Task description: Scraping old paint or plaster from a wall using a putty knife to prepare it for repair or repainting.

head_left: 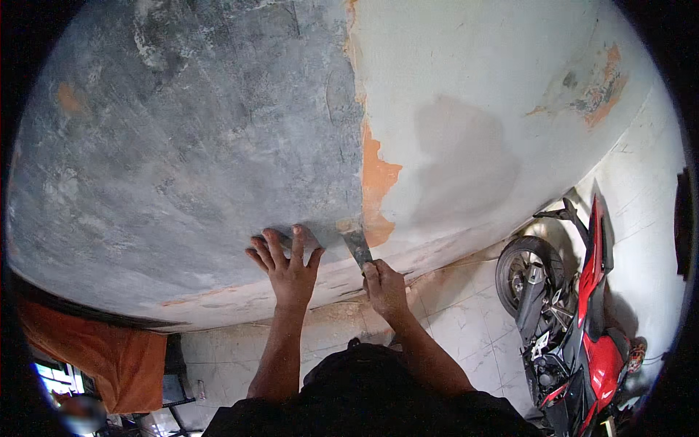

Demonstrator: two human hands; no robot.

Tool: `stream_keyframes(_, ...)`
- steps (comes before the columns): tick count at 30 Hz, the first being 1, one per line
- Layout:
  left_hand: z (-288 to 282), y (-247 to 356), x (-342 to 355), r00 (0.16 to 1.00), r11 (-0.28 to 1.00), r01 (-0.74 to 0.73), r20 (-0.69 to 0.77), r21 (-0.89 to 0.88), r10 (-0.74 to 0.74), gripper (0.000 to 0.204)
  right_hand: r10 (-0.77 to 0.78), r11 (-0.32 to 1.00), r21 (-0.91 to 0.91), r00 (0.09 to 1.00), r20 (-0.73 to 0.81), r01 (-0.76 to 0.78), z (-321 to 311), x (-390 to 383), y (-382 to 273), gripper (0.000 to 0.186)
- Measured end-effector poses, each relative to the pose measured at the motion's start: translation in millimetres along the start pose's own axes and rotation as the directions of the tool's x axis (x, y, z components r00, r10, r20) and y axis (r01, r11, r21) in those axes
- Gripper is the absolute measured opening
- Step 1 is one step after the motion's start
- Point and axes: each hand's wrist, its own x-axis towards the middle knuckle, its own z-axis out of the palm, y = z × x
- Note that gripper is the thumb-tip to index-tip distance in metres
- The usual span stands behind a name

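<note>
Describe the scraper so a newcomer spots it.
On the wall, follow the grey-to-pale boundary down to the orange patch. Beside the patch's lower end, the right hand grips the scraper. Its dark flat blade stands out beside that orange.

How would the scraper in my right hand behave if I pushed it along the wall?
The scraper is probably fairly stiff, since it looks flat and unbent. It's likely light too, as your right hand alone holds it.
</note>
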Motion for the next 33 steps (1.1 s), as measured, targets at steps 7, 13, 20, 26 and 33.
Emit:
stream_keyframes(7, -3.6, -0.8, 0.7, 1.0, 1.0, -0.001, 0.009, -0.002, 0.001, 0.082, 0.042, 0.994, 0.097, 0.998, 0.052, -0.047, -0.7, 2.0, -26.9, 0.038)
stream_keyframes(13, -5.9, -3.5, -0.6, 0.999, 0.997, -0.047, 0.026, 0.064, 0.046, 0.092, 0.091, 0.97, 0.215, 0.99, 0.103, -0.112, -5.7, 7.0, -59.5, 0.04)
stream_keyframes(20, 3.1, -1.4, -1.1, 1.0, 1.0, -0.007, 0.001, 0.008, 0.007, 0.082, 0.097, 0.963, 0.24, 0.99, 0.106, -0.12, 12.5, -10.3, -6.3, 0.037)
stream_keyframes(26, -0.2, -5.5, -4.7, 0.998, 0.995, -0.058, 0.02, 0.079, 0.057, 0.095, 0.036, 0.948, 0.312, 0.995, 0.095, -0.064, 9.1, -0.9, -43.4, 0.039)
stream_keyframes(33, -1.3, -0.1, -2.7, 0.998, 0.996, -0.062, 0.025, 0.057, 0.061, 0.095, 0.182, 0.926, 0.313, 0.977, 0.115, -0.209, 15.0, -17.1, -17.7, 0.038)
